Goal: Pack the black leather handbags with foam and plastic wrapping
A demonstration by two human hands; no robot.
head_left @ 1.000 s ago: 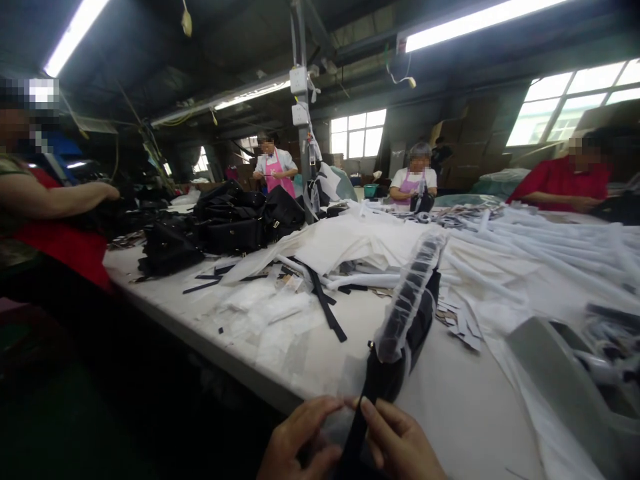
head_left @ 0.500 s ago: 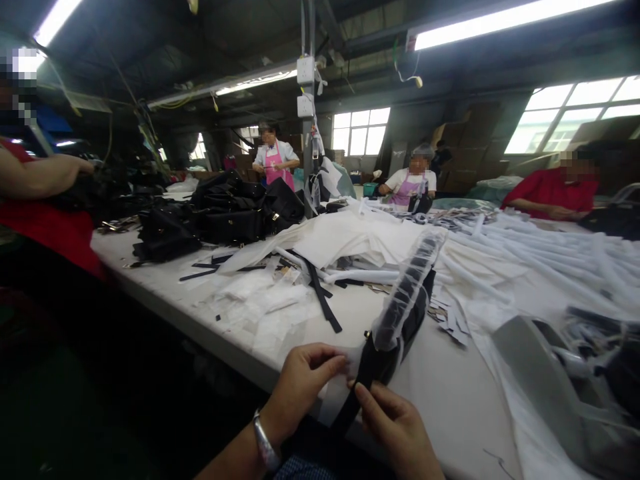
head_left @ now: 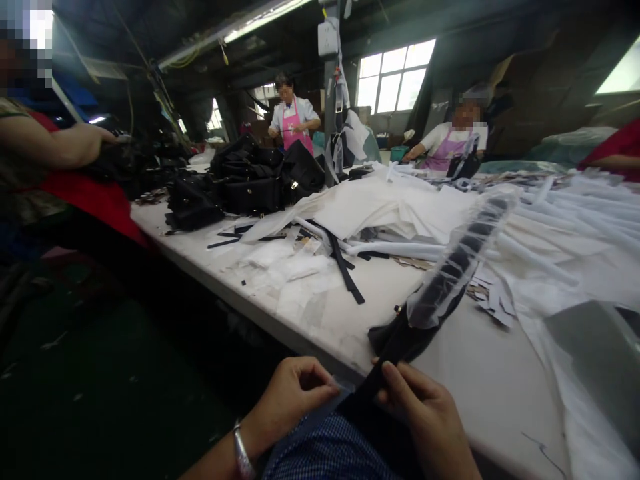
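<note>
My left hand [head_left: 303, 393], a bangle on its wrist, pinches a small translucent film sheet [head_left: 325, 403] by its edge, just above my checked clothing. To its right, my right hand [head_left: 417, 400] is closed on a black strap [head_left: 373, 383], thumb on top. The strap runs up to a black bag [head_left: 410, 337] at the table's near edge. Clear plastic film [head_left: 425, 303] wraps the long, ridged dark handle that slants up and away to the right. What my right fingers do beneath the strap is hidden.
White sheets [head_left: 380, 207] and black strips [head_left: 345, 270] lie across the table [head_left: 400, 273]. Black bags [head_left: 250, 180] are heaped at the back left. A grey tape dispenser-like object [head_left: 595, 353] stands at right. Several co-workers are around the table, one in a pink apron [head_left: 295, 127].
My left hand has moved down and left, drawing the film sheet away from the strap. The view has turned left and downward. My right hand still grips the strap.
</note>
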